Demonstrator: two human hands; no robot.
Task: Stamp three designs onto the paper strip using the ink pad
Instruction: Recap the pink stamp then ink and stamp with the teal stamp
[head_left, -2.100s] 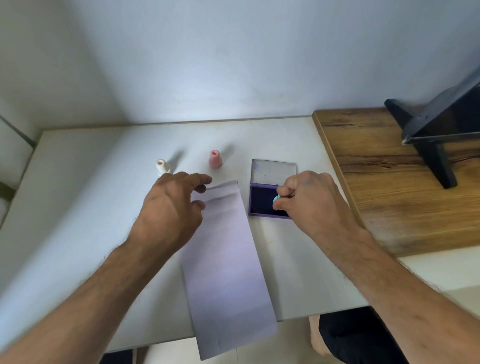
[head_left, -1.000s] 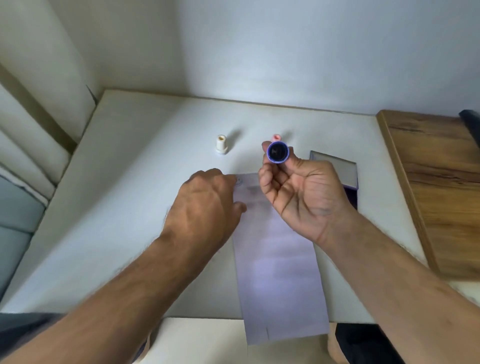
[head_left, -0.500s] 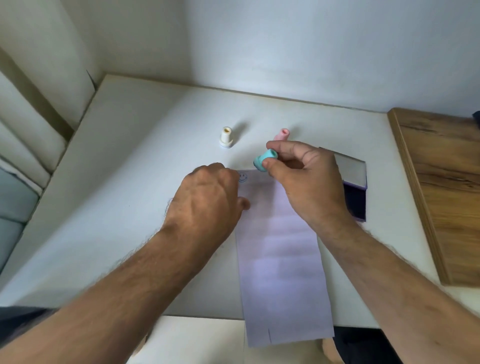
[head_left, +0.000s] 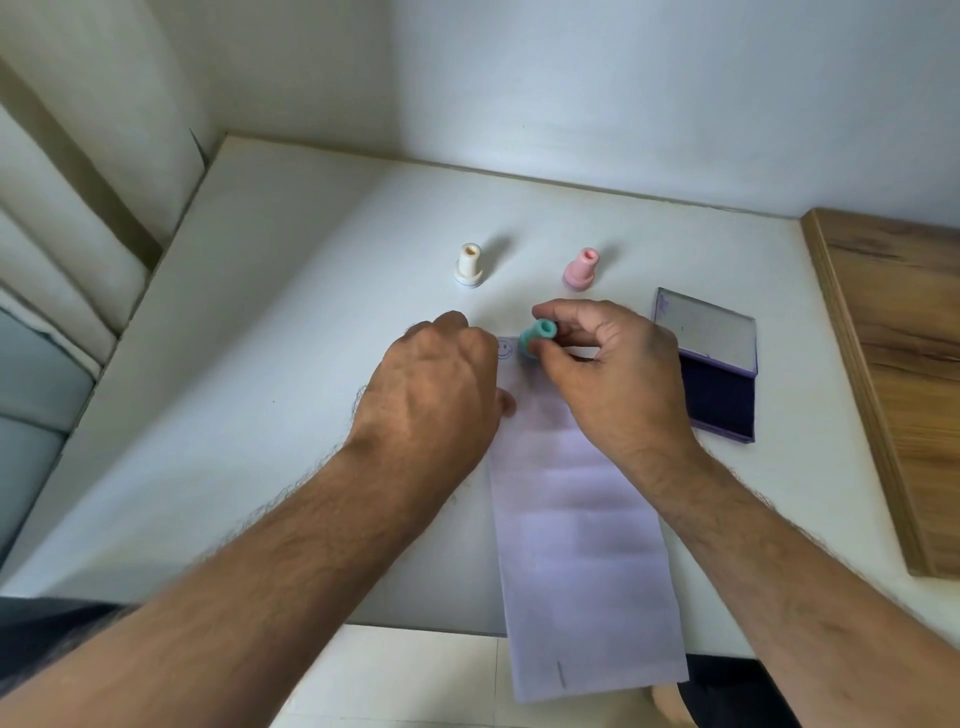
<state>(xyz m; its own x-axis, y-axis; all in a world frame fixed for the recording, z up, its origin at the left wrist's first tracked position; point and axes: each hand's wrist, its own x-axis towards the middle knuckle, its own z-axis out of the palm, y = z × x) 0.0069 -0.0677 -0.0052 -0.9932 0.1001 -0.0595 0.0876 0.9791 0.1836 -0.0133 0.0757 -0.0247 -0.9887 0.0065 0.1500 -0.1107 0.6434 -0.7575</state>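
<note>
Since 0.5 s ago: right hand (head_left: 613, 374) lowered teal stamp (head_left: 537, 340), pinched in fingertips, to paper strip (head_left: 576, 530) top beside smiley print (head_left: 504, 349) | left hand (head_left: 436, 395) curled, pinning strip | ink pad (head_left: 719, 395) open, right | advice: press square, lift vertically, no sliding.

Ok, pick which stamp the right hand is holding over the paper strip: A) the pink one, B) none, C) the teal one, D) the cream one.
C: the right hand pinches the teal stamp, while the cream stamp and pink stamp stand untouched on the table.
</note>
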